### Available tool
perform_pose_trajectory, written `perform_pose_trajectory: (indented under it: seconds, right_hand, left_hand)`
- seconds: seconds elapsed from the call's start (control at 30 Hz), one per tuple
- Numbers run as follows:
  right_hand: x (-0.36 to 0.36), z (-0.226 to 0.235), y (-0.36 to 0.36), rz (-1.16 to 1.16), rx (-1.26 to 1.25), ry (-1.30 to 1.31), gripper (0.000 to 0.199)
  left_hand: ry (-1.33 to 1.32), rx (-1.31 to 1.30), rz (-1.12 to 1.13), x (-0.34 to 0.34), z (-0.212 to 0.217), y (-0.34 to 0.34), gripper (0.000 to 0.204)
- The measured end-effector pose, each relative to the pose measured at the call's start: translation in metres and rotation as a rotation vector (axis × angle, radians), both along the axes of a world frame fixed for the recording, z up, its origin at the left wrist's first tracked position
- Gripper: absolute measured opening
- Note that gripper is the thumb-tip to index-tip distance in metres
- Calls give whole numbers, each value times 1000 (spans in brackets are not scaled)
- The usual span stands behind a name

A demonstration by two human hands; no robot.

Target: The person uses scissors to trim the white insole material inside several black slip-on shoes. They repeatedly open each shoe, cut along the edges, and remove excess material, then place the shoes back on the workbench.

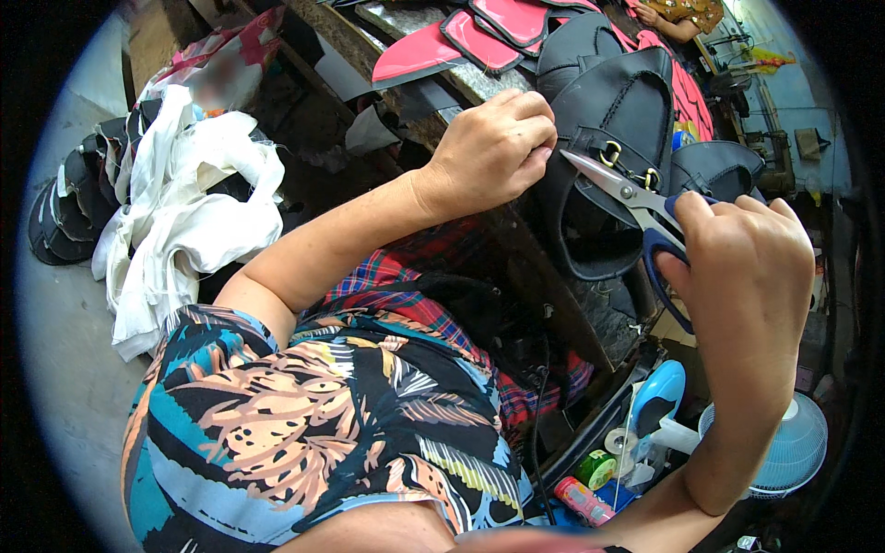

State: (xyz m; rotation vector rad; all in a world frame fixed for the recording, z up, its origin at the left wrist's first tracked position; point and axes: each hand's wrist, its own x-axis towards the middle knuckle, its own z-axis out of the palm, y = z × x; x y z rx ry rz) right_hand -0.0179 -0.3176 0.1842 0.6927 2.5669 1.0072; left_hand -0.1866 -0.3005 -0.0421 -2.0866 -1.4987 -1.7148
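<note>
My right hand grips a pair of scissors by their dark blue handles. Their silver blades point left, across the front of a black leather-like piece with a stitched seam and brass-coloured rings. Just left of the blade tips, my left hand is closed in a pinch at the edge of that black piece. Whatever lies between its fingertips is too small or hidden to make out. Another black piece of similar look lies to the right, behind the scissors.
Pink panels with black edging are piled at the far side of the bench. White cloth hangs over dark pieces at left. Lower right are a blue-and-white fan and a green tape roll. Another person's hand shows at top right.
</note>
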Motion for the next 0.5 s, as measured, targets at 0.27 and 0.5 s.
perform_pose_trajectory:
  seconds: [0.27, 0.5]
  right_hand:
    - [34, 8, 19, -8, 40, 189, 36]
    - [113, -15, 4, -128, -35, 651, 43]
  left_hand:
    - [-62, 19, -6, -3, 3, -10, 15]
    - [284, 4, -207, 28, -7, -38, 60]
